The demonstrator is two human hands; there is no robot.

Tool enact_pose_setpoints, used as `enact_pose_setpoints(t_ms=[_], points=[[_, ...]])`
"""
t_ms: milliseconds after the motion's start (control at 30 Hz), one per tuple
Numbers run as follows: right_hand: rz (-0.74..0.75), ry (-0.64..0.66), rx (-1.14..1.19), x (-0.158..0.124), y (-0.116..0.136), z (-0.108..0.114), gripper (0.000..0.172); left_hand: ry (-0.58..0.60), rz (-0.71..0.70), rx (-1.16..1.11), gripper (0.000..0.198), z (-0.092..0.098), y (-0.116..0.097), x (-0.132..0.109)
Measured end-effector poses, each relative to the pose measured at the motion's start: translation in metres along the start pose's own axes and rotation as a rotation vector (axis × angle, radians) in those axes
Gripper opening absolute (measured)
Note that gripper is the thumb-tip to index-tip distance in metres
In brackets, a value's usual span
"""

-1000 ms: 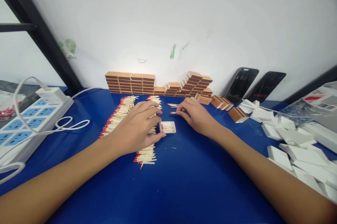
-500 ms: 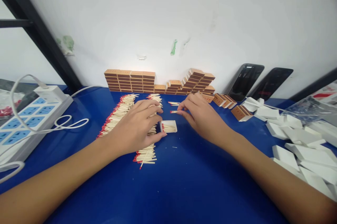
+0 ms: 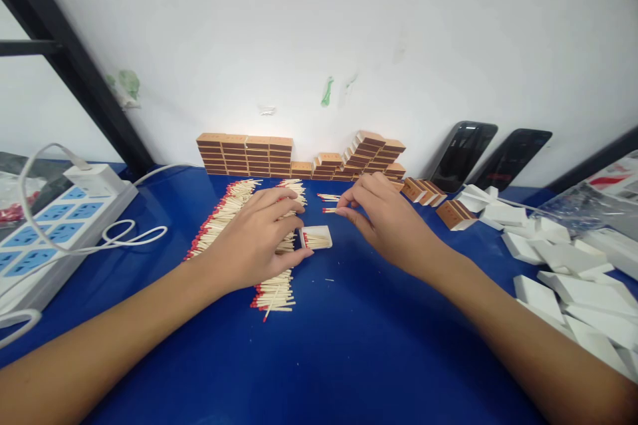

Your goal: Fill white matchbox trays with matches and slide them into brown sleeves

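Matches (image 3: 272, 292) seem light and thin and may snap, so a soft pinch mid-stick looks best. Right hand (image 3: 389, 219) pinches one just behind the tray (image 3: 319, 233). Left hand (image 3: 252, 242) rests half-curled on loose matches, thumb touching the tray.

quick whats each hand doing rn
Left hand: palm down on the row of matches, fingertips at the white tray; grip cannot be told.
Right hand: pinching one match.
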State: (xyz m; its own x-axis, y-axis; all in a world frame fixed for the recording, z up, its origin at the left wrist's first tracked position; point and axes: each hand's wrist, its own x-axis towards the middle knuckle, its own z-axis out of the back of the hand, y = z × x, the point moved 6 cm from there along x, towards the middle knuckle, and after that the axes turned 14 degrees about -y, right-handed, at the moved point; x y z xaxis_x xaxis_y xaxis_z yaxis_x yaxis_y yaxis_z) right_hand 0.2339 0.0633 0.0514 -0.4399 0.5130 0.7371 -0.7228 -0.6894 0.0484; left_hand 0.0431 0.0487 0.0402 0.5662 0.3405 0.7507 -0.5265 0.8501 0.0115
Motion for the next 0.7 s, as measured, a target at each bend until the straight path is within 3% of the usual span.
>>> enact_pose_setpoints(t_ms=[500, 700], points=[[-0.065, 0.12, 0.199, -0.012, 0.021, -0.024, 0.006, 0.004, -0.002, 0.009, 0.028, -0.001, 0.0, 0.0], [-0.126, -0.032, 0.17, -0.011, -0.015, -0.024, 0.007, 0.011, 0.002, -0.004, 0.024, -0.001, -0.001, 0.001]])
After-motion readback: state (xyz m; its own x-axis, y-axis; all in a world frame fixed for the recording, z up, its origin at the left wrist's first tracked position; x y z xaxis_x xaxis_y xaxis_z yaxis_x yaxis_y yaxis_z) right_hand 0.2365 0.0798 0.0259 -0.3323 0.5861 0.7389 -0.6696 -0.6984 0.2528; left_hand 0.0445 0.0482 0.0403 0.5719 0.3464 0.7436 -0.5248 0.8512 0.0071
